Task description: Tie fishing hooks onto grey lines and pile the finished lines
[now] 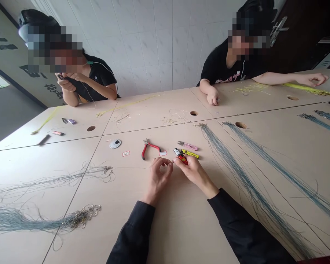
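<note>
My left hand (160,175) rests on the table with thumb and fingers pinched together on something too thin to make out, perhaps a cord end. My right hand (191,169) meets it at the fingertips and is closed around a red lighter (181,157). Just beyond my hands lie red-handled pliers (149,148), pink thread snips (189,146) and a yellow lighter (190,153).
Long bundles of grey-blue cords (244,176) run down the table on the right; more cords with metal clasps (82,216) lie at the left. Two other people sit across the table (159,106), one at the far left, one at the far right. A small round white object (115,143) lies nearby.
</note>
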`<state>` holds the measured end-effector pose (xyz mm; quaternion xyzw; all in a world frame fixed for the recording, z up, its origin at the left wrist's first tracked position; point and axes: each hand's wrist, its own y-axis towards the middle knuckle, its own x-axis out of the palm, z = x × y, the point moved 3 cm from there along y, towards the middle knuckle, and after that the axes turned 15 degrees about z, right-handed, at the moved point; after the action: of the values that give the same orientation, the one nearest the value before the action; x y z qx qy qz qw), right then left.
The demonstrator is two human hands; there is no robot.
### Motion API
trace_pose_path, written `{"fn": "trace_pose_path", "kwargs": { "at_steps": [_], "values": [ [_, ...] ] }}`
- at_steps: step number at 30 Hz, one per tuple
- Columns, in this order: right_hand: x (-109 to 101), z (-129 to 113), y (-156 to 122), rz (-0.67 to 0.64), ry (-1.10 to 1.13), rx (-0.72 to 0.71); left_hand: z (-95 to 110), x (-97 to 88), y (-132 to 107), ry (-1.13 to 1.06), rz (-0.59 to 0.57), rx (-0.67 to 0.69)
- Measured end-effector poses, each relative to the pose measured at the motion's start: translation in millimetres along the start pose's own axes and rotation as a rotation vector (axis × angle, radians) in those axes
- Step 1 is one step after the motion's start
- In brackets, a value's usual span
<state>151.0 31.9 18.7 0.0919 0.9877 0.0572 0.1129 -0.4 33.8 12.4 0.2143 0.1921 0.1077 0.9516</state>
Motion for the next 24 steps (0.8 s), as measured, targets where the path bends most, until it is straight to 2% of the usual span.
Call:
{"fn": "trace_pose_path", "kwargs": {
  "at_steps": [16,21,24],
  "values": [
    [0.0,0.5,-0.7,-0.031,-0.022,-0.047,-3.7,0.9,0.3,-0.024,-0.01,-0.064],
    [4.2,5.6,-3.6,-0.058,0.013,0.151,-6.5,0.8,0.0,-0.076,0.03,-0.162],
    [6.8,9.1,-4.2,-0.044,-0.032,0.141,-5.2,0.6,0.2,-0.115,0.03,-0.198]
  ]
}}
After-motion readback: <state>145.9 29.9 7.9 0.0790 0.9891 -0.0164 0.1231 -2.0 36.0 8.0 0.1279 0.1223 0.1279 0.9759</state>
